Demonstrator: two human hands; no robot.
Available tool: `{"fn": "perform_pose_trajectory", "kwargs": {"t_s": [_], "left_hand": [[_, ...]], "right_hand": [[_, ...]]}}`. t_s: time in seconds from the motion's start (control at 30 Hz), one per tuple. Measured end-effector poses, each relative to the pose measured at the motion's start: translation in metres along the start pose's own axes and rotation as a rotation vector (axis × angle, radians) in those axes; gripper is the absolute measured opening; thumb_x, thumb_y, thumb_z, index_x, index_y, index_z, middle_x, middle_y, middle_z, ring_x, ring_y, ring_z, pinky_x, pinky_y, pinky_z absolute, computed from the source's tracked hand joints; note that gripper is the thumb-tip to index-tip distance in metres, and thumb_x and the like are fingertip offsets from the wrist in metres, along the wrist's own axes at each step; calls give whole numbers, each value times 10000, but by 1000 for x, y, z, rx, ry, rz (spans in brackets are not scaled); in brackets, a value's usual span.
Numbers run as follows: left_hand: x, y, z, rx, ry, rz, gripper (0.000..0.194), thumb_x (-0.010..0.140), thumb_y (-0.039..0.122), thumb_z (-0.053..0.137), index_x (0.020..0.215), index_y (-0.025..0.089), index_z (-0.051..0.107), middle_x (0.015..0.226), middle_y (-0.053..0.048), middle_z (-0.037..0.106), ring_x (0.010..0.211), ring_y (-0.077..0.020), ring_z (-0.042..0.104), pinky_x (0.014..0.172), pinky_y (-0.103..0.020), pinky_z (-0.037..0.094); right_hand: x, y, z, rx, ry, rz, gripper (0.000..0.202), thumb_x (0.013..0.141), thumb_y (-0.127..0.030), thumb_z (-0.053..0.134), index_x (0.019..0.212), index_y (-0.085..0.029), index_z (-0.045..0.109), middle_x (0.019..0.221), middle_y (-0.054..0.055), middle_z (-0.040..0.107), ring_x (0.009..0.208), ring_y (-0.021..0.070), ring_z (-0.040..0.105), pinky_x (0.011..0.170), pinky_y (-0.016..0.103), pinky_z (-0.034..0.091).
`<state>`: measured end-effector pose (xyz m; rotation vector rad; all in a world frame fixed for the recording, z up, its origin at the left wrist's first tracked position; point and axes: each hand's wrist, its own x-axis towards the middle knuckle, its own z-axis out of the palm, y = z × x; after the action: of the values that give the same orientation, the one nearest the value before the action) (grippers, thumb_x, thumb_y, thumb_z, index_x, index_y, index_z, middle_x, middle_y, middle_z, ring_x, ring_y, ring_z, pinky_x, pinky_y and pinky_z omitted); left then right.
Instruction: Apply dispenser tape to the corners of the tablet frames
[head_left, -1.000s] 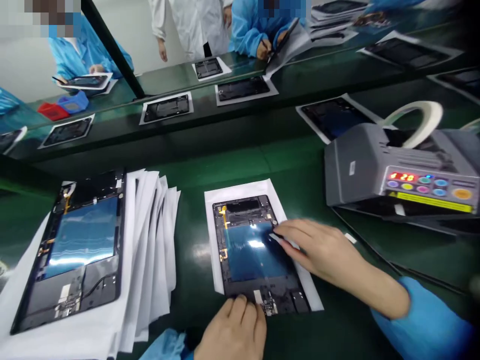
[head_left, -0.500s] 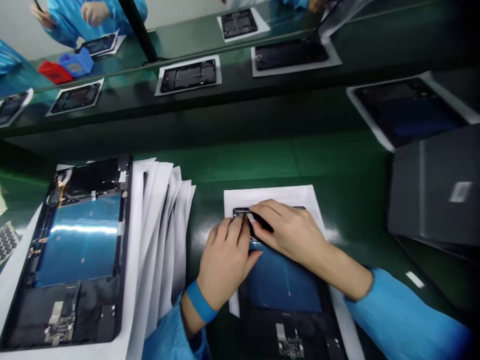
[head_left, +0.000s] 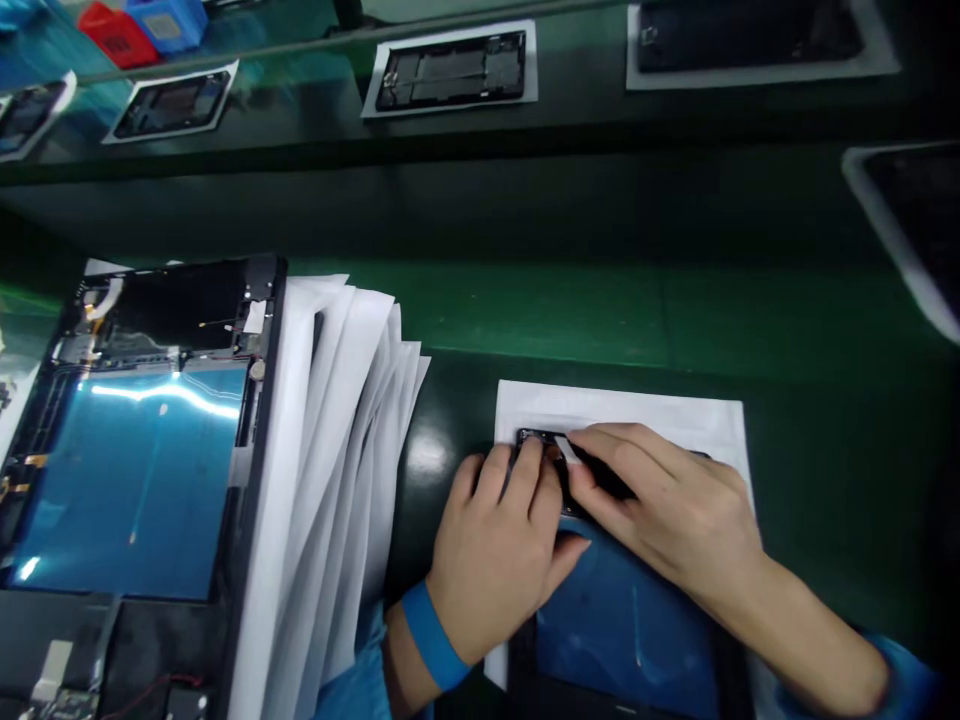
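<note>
1. Both hands meet at the far end of the opened tablet [head_left: 622, 630]: the left hand [head_left: 499, 555] lies flat, its grip spread, fingertips [head_left: 529, 462] pressing the top edge.
2. Right hand [head_left: 667, 505] comes in from the right, its grip pinching a small pale strip [head_left: 568, 450] just beside the left fingertips.
3. That tablet lies on a white sheet [head_left: 622, 405], long axis running away from the person, its blue panel nearest them.
4. Left of it, fanned white sheets [head_left: 337, 450] carry a second opened tablet [head_left: 135, 470].
5. Beyond, bare green table [head_left: 600, 310] gives room; further tablets [head_left: 450, 70] lie on the far belt.
</note>
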<state>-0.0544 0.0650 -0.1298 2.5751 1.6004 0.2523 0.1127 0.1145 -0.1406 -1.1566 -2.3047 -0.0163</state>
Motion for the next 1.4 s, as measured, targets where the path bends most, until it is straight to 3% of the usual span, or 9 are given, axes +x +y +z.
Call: {"fn": "perform_pose_trajectory", "kwargs": {"t_s": [0.4, 0.6, 0.77, 0.9, 1.0, 1.07, 1.13, 1.23, 1.4], "left_hand": [[0, 0, 1, -58, -1, -8, 555, 881, 491, 574, 1293, 123, 526, 1369, -102, 521, 1175, -294, 477, 975, -442, 413], [0, -1, 2, -90, 24, -13, 521, 867, 474, 604, 1236, 110, 551, 1343, -108, 543, 1165, -292, 484, 974, -438, 413], [1, -2, 3, -142, 44, -42, 466, 857, 451, 622, 1168, 108, 567, 1326, -110, 560, 1162, -294, 485, 972, -436, 413], [2, -4, 2, -179, 36, -50, 530, 851, 415, 638, 1257, 100, 510, 1317, -109, 565, 1162, -289, 479, 971, -430, 409], [4, -7, 0, -177, 20, -39, 627, 825, 390, 671, 1332, 94, 452, 1310, -109, 567, 1170, -287, 470, 971, -424, 411], [6, -9, -1, -147, 7, -26, 658, 801, 414, 694, 1332, 104, 461, 1296, -114, 571, 1170, -295, 469, 967, -433, 415], [9, -11, -2, -93, -10, -11, 657, 796, 462, 692, 1316, 117, 487, 1292, -123, 564, 1173, -308, 466, 958, -451, 421], [11, -11, -4, -6, -32, 15, 623, 836, 502, 640, 1318, 132, 501, 1308, -128, 544, 1184, -322, 456, 950, -469, 424], [11, -10, -7, 80, -34, 80, 509, 900, 461, 566, 1287, 132, 540, 1321, -128, 534, 1176, -316, 460, 943, -443, 441]], "right_hand": [[0, -1, 6, -38, -23, -34, 101, 908, -188, 580, 963, -130, 642, 891, 40, 675, 789, 146, 635, 674, 252, 472], [-2, 0, 8, -46, -43, -37, 102, 918, -198, 572, 958, -145, 649, 909, 33, 665, 779, 140, 616, 628, 252, 450], [-2, -2, 5, -93, -112, -74, 191, 957, -209, 477, 971, -165, 661, 966, 39, 655, 778, 153, 597, 565, 264, 431], [4, -12, -1, -215, -229, -87, 204, 923, -188, 472, 899, -162, 673, 1012, 59, 652, 773, 181, 585, 498, 286, 423], [6, -19, -3, -280, -315, -84, 143, 864, -173, 550, 916, -141, 680, 1097, 93, 643, 814, 207, 584, 564, 301, 483], [1, -19, -6, -247, -311, -80, 209, 865, -178, 557, 1033, -126, 670, 1163, 113, 628, 916, 230, 588, 679, 319, 531], [-14, -18, -15, -153, -277, -81, 275, 893, -196, 532, 1136, -121, 636, 1208, 111, 616, 1048, 247, 569, 808, 353, 544], [-60, -20, -45, -36, -211, -61, 297, 931, -220, 497, 1192, -130, 604, 1247, 97, 603, 1151, 255, 540, 927, 415, 522], [-153, -18, -107, -86, 60, 143, 339, 878, -211, 608, 1212, -267, 606, 1106, 67, 666, 1000, 264, 638, 826, 436, 553]]}}
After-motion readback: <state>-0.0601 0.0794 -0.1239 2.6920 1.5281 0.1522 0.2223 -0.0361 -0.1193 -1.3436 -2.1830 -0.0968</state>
